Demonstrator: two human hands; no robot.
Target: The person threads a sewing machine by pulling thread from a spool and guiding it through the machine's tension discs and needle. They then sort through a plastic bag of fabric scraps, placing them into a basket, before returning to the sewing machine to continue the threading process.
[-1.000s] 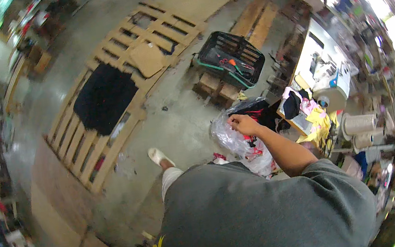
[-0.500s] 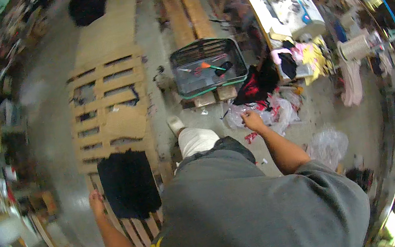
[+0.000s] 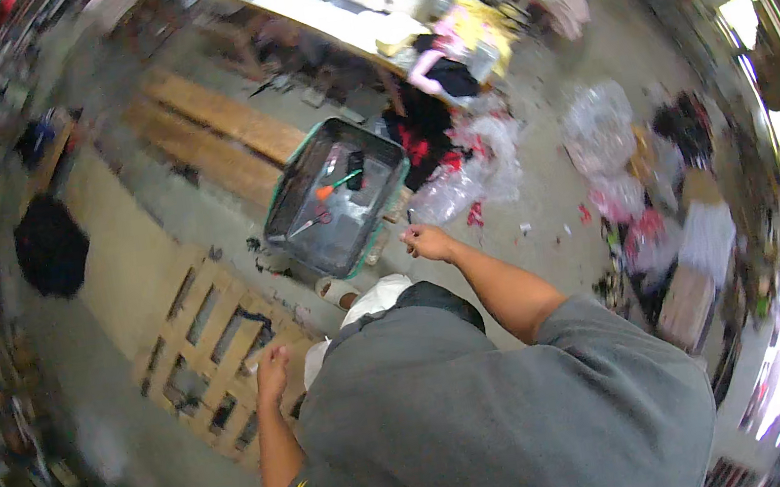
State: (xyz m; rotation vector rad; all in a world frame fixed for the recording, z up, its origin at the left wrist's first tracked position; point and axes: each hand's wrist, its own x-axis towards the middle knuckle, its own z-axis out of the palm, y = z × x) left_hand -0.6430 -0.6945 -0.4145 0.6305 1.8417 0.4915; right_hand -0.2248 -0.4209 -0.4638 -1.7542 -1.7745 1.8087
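Observation:
My right hand (image 3: pixel 427 241) is in front of me with its fingers curled together, close to the right end of a dark crate (image 3: pixel 318 244) with a green rim. A thin dark sliver sticks up at its fingertips, too small to name. In the crate lie scissors (image 3: pixel 315 220), an orange-and-green tool (image 3: pixel 334 187) and a black object (image 3: pixel 356 170). My left hand (image 3: pixel 272 365) hangs over the wooden pallet (image 3: pixel 191 371), fingers curled in. A pale patch shows beside it, and I cannot make out whether the hand holds it.
Wooden planks (image 3: pixel 215 133) run beyond the crate. A white table (image 3: pixel 328 13) carries tools and coloured cloth (image 3: pixel 470 33). Clear plastic bags (image 3: pixel 470 177) and black-and-red fabric (image 3: pixel 420 135) lie on the floor below. More bags (image 3: pixel 598 129) are at right, a black pile (image 3: pixel 51 246) at far left.
My view has turned to the right, and the crate now lies nearer. My right hand has come to the crate's end. The black cloth stack on the pallet has left the view.

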